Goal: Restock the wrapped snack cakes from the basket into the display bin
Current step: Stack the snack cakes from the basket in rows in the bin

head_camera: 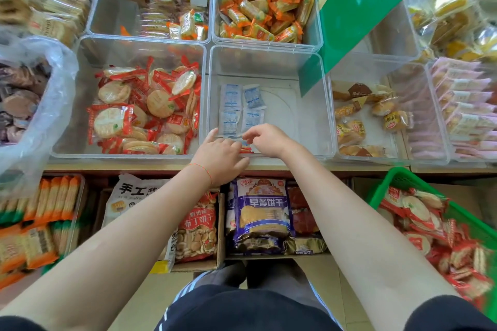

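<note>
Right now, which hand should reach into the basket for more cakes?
Right. The green basket sits at the person's right, nearer the right hand; the left hand would have to cross over. Both are at the bin's front edge.

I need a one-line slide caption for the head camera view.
Both hands reach into a nearly empty clear bin; green basket waits at right.

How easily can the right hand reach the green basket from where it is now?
Probably easily: the right hand is at the clear bin, and the green basket sits open-topped on that side, nothing between.
</note>
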The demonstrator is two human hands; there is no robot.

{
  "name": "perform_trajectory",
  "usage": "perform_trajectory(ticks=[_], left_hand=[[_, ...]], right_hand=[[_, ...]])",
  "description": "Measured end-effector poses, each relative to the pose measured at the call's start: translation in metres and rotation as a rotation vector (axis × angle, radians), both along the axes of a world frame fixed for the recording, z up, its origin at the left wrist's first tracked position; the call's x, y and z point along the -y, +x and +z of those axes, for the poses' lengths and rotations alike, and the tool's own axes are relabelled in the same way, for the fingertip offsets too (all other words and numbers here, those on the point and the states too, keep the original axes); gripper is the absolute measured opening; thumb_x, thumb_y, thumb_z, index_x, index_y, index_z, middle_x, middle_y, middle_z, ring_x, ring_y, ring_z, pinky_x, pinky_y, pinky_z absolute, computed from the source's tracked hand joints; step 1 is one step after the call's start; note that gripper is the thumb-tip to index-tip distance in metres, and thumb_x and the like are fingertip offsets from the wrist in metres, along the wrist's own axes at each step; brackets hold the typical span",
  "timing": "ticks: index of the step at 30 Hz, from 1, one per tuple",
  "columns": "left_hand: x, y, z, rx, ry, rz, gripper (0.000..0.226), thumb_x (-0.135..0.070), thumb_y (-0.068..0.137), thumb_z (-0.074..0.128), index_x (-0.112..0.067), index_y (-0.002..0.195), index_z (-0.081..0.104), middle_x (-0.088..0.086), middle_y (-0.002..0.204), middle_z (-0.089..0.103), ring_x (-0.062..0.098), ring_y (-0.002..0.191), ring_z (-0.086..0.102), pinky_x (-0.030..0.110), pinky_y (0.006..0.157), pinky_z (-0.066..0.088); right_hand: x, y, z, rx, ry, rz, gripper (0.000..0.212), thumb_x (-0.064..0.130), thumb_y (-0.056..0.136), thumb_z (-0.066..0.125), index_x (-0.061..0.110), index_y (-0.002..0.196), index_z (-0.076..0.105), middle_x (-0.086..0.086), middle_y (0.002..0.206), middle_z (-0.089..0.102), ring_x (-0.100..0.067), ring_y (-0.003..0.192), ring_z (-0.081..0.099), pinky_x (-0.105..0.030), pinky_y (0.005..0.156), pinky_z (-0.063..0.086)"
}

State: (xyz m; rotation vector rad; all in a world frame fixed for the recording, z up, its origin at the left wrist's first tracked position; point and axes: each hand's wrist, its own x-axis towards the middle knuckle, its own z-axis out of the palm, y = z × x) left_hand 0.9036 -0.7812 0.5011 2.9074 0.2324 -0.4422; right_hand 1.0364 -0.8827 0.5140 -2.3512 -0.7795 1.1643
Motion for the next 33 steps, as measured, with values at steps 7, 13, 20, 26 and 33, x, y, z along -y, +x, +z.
perform_trajectory(ticks=[7, 13, 20, 26, 33], left_hand=[[-0.001, 0.006, 0.002, 0.044, 0.017, 0.028, 0.059, -0.061, 0.092, 0.028, -0.019, 0.118, 0.06, 0.005, 0.117, 0.062, 0.024, 0.11, 0.054, 0.038, 0.104, 0.033], [0.008, 0.012, 0.013, 0.112, -0.075, 0.104, 0.051, -0.055, 0.093, 0.038, -0.018, 0.119, 0.06, 0.005, 0.114, 0.064, 0.025, 0.11, 0.056, 0.039, 0.098, 0.04], [0.093, 0.055, 0.05, 0.357, -0.212, 0.119, 0.028, -0.035, 0.089, 0.044, -0.02, 0.077, 0.065, -0.005, 0.069, 0.063, 0.02, 0.063, 0.059, 0.027, 0.053, 0.043], [0.22, 0.118, 0.028, -0.271, -0.549, -0.07, 0.025, -0.031, 0.091, 0.047, -0.018, 0.096, 0.068, 0.001, 0.092, 0.072, 0.019, 0.075, 0.066, 0.026, 0.066, 0.051], [0.359, 0.148, -0.033, -0.47, -0.801, 0.113, 0.026, -0.024, 0.094, 0.053, -0.007, 0.105, 0.068, 0.007, 0.094, 0.071, 0.023, 0.075, 0.069, 0.036, 0.072, 0.058]], right_hand=[[0.03, 0.006, -0.004, 0.071, 0.054, -0.108, 0.034, 0.011, 0.09, 0.043, 0.025, 0.104, 0.07, 0.002, 0.118, 0.067, -0.015, 0.112, 0.058, -0.031, 0.097, 0.045], [0.042, 0.004, 0.006, 0.183, 0.172, -0.204, 0.031, 0.011, 0.092, 0.043, 0.022, 0.098, 0.07, 0.002, 0.105, 0.069, -0.014, 0.096, 0.059, -0.026, 0.079, 0.044], [0.121, 0.01, 0.04, 0.558, 0.427, -0.646, 0.025, 0.005, 0.087, 0.045, 0.012, 0.075, 0.066, 0.0, 0.072, 0.065, -0.014, 0.066, 0.056, -0.023, 0.056, 0.042], [0.276, 0.017, 0.005, 0.486, 0.139, -0.984, 0.021, 0.011, 0.088, 0.046, 0.013, 0.083, 0.066, -0.005, 0.083, 0.066, -0.028, 0.08, 0.059, -0.031, 0.061, 0.038], [0.425, 0.008, -0.079, 0.177, -0.236, -1.031, 0.024, 0.021, 0.088, 0.057, 0.015, 0.112, 0.053, -0.011, 0.119, 0.054, -0.032, 0.101, 0.056, -0.035, 0.072, 0.044]])
